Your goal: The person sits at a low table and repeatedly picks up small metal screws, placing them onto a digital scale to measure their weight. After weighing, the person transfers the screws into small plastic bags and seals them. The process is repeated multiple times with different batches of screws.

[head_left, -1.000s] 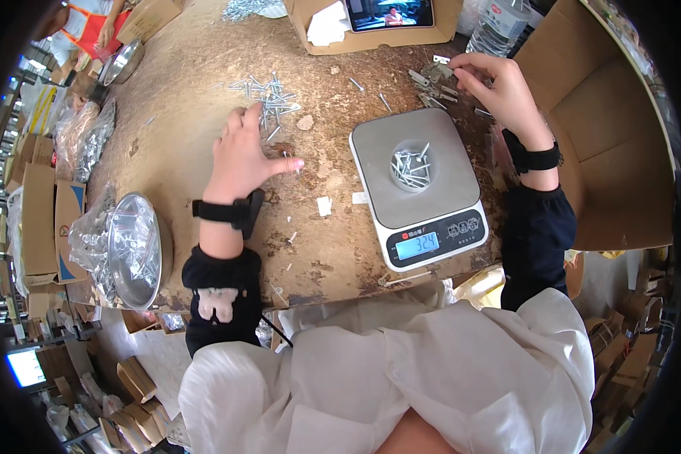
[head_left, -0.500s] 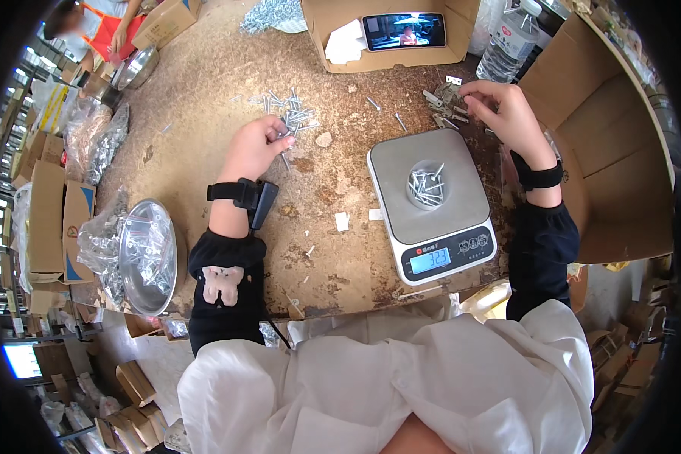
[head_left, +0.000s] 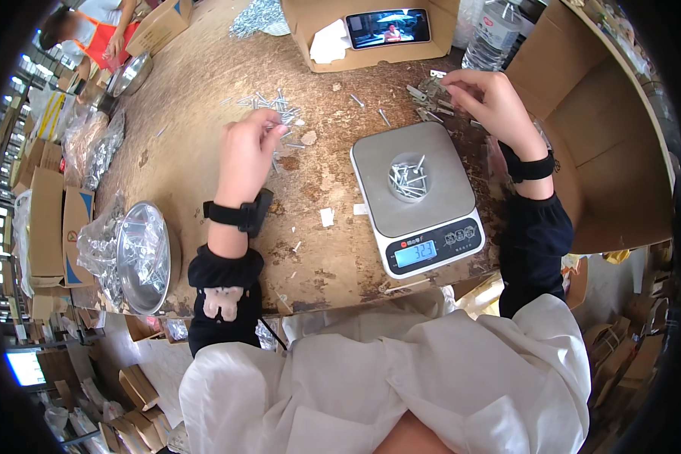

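Observation:
At the near side of a loose pile of silver screws (head_left: 268, 104), my left hand (head_left: 248, 147) has its fingers bent and thumb drawn in; what lies between the fingertips is hidden. My right hand (head_left: 495, 106) reaches to a heap of small metal fittings (head_left: 424, 94), its thumb and fingers curled close together at the heap's edge. I cannot make out what they pinch. Between the hands a white digital scale (head_left: 415, 181) with a grey top and a lit display carries a small round cup (head_left: 407, 195) filled with screws.
A phone (head_left: 388, 29) stands in an open carton (head_left: 371, 57) at the back, beside a water bottle (head_left: 492, 34). A large cardboard box (head_left: 613, 151) lies at right. At left sits a metal bowl (head_left: 166, 257) of bagged hardware. Another person (head_left: 98, 38) works far left.
The view has shifted slightly, moving the table items left in the picture. My left hand has turned a little at the screw pile. My right hand stays beside the fittings. The cup's contents look unchanged.

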Demonstrator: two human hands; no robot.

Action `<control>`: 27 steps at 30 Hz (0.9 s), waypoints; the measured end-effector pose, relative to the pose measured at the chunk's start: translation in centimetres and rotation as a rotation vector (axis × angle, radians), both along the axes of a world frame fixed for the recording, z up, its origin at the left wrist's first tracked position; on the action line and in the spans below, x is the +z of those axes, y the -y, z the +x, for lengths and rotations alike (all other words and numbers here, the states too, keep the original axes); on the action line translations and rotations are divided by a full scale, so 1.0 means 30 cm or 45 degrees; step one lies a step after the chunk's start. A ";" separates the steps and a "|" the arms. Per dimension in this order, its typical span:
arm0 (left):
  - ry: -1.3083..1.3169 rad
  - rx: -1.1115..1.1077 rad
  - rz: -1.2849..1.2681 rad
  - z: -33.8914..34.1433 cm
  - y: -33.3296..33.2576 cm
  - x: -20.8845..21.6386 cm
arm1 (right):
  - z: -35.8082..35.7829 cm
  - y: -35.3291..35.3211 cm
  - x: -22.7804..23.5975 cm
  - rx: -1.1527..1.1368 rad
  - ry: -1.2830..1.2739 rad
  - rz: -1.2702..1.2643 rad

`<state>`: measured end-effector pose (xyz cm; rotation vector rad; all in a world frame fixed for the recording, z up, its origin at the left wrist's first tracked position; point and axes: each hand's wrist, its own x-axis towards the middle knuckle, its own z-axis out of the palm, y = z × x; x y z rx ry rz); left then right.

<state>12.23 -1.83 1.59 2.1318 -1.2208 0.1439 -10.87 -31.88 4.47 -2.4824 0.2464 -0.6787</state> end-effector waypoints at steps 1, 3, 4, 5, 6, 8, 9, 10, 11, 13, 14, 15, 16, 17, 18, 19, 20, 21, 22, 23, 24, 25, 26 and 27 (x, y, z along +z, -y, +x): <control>-0.034 -0.117 -0.075 -0.040 0.020 0.015 | 0.001 -0.007 0.003 -0.002 0.001 -0.008; 0.072 -0.303 -0.086 -0.137 0.052 0.065 | 0.003 -0.014 0.003 0.003 0.013 -0.036; 0.211 -0.364 -0.027 -0.190 0.064 0.085 | 0.006 -0.021 0.004 0.012 0.010 -0.070; 0.174 -0.459 -0.081 -0.232 0.084 0.083 | 0.008 -0.028 0.006 0.022 0.007 -0.105; 0.157 -0.527 -0.075 -0.278 0.100 0.100 | 0.007 -0.035 0.011 0.031 0.003 -0.142; 0.170 -0.589 -0.098 -0.326 0.122 0.093 | 0.011 -0.038 0.008 0.065 0.009 -0.155; 0.117 -0.585 -0.139 -0.345 0.134 0.098 | 0.011 -0.036 0.005 0.082 0.018 -0.172; 0.064 -0.579 -0.180 -0.362 0.146 0.107 | 0.010 -0.037 0.002 0.099 0.026 -0.189; 0.010 -0.574 -0.222 -0.375 0.156 0.108 | 0.008 -0.044 0.006 0.086 0.024 -0.191; -0.244 -0.549 -0.377 -0.388 0.174 0.095 | 0.010 -0.062 0.019 0.063 0.029 -0.196; -0.372 -0.534 -0.455 -0.391 0.181 0.087 | 0.012 -0.065 0.016 0.081 0.033 -0.180; -0.349 -0.515 -0.500 -0.391 0.189 0.078 | 0.014 -0.065 0.014 0.095 0.035 -0.167; -0.354 -0.514 -0.498 -0.395 0.193 0.073 | 0.015 -0.061 0.012 0.109 0.037 -0.153; -0.359 -0.513 -0.496 -0.398 0.196 0.069 | 0.014 -0.055 0.008 0.118 0.024 -0.184; -0.363 -0.510 -0.494 -0.400 0.198 0.066 | 0.015 -0.046 0.004 0.128 0.013 -0.215; -0.364 -0.523 -0.480 -0.399 0.198 0.061 | 0.015 -0.040 0.001 0.140 0.002 -0.246; -0.366 -0.535 -0.466 -0.396 0.196 0.057 | 0.012 -0.037 -0.001 0.135 0.006 -0.252; -0.367 -0.547 -0.451 -0.393 0.194 0.053 | 0.011 -0.037 -0.003 0.130 0.011 -0.258; -0.404 -0.530 -0.500 -0.392 0.193 0.049 | 0.010 -0.037 -0.005 0.126 0.016 -0.263; -0.441 -0.512 -0.549 -0.392 0.193 0.046 | 0.012 -0.036 -0.006 0.137 0.028 -0.245; -0.480 -0.496 -0.596 -0.392 0.194 0.045 | 0.012 -0.034 -0.005 0.146 0.039 -0.225; -0.479 -0.505 -0.674 -0.385 0.194 0.047 | 0.013 -0.033 -0.006 0.156 0.050 -0.206; -0.468 -0.473 -0.696 -0.374 0.184 0.050 | 0.014 -0.034 -0.008 0.153 0.049 -0.202; -0.456 -0.438 -0.721 -0.357 0.167 0.053 | 0.017 -0.037 -0.008 0.154 0.047 -0.201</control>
